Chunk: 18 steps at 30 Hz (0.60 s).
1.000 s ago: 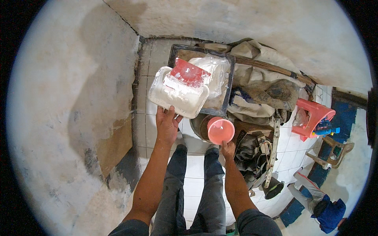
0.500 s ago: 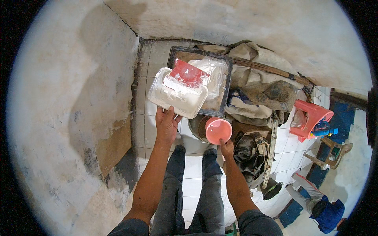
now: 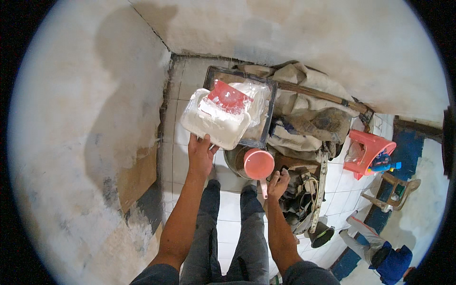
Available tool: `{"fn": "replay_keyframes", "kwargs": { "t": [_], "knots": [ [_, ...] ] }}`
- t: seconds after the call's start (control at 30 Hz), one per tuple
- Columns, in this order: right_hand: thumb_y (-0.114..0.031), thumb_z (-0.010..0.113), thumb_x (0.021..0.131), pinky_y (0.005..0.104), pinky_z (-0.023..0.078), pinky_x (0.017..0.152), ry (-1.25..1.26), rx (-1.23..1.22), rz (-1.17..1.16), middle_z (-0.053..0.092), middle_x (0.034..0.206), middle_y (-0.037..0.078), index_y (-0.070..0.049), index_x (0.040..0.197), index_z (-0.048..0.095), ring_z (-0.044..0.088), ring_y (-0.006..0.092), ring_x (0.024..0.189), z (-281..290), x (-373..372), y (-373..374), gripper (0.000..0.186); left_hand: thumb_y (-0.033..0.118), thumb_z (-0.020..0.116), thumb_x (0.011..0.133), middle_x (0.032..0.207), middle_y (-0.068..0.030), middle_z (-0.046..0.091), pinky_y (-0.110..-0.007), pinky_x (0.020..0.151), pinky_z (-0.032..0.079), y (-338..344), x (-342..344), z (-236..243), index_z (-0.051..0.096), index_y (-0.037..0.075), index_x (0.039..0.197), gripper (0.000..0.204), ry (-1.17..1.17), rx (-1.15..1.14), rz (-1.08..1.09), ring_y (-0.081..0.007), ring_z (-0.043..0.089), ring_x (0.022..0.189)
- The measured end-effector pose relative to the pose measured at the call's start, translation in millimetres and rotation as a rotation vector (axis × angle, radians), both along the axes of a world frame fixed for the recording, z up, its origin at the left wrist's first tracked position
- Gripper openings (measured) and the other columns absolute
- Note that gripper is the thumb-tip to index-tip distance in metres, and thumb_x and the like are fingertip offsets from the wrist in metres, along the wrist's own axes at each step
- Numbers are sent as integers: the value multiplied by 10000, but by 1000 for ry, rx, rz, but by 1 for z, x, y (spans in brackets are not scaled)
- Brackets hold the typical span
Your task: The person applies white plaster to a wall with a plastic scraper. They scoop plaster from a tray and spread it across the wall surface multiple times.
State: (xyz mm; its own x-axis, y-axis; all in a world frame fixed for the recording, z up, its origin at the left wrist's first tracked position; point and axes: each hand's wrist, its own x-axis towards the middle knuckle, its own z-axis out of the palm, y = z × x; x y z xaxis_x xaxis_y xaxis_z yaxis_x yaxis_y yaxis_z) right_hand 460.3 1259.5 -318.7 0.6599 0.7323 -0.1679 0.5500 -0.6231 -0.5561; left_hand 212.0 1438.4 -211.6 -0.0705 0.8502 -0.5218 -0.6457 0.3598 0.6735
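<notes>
My left hand [image 3: 201, 154] grips the near edge of a white plastic tub [image 3: 216, 130] with whitish paste in it. A red scraper [image 3: 230, 97], smeared white, lies across the tub's far side. My right hand [image 3: 278, 184] is open beside the handle of a pink dipper [image 3: 259, 164], its fingers off the handle. The dipper rests over a dark round bucket [image 3: 233, 160], partly hidden beneath it. Beyond the tub is a black-rimmed tray [image 3: 272, 102] with a clear plastic bag [image 3: 258, 90] of white material on it.
Crumpled sacks [image 3: 311, 123] and a wooden pole [image 3: 318, 93] lie along the far wall. To the right are a container of dark clutter [image 3: 299, 197], a pink stool [image 3: 368, 151] with a blue bottle [image 3: 385, 165], a small wooden stool [image 3: 396, 190] and another person [image 3: 387, 256].
My right hand has let go of the pink dipper, whose handle now points toward me. The tub has stayed in my left hand, nearly in place.
</notes>
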Motion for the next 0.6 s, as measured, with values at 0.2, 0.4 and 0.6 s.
{"fn": "replay_keyframes", "kwargs": {
  "t": [0.2,0.4,0.6],
  "knots": [
    [-150,526,934,362,452,930,274,452,254,532,1228,172,29,1308,470,559,251,1079,173,-37,140,418,111,541,949,1302,-90,500,-418,898,536,-13,1,51,324,121,1402,502,-11,-15,-21,-235,558,1141],
    [-301,641,842,454,478,855,-117,440,881,593,1101,242,20,1081,620,581,400,946,320,-63,253,401,128,572,943,1280,-65,520,-396,855,547,-27,1,142,353,125,1381,489,-23,-13,-69,-197,575,1105],
    [-213,663,818,478,477,763,-95,157,1007,603,955,240,12,936,591,588,432,901,415,-99,250,264,152,585,938,1219,-63,551,-364,803,571,-37,-7,209,359,122,1364,484,-36,-13,-52,-190,589,1092]
  ]
}}
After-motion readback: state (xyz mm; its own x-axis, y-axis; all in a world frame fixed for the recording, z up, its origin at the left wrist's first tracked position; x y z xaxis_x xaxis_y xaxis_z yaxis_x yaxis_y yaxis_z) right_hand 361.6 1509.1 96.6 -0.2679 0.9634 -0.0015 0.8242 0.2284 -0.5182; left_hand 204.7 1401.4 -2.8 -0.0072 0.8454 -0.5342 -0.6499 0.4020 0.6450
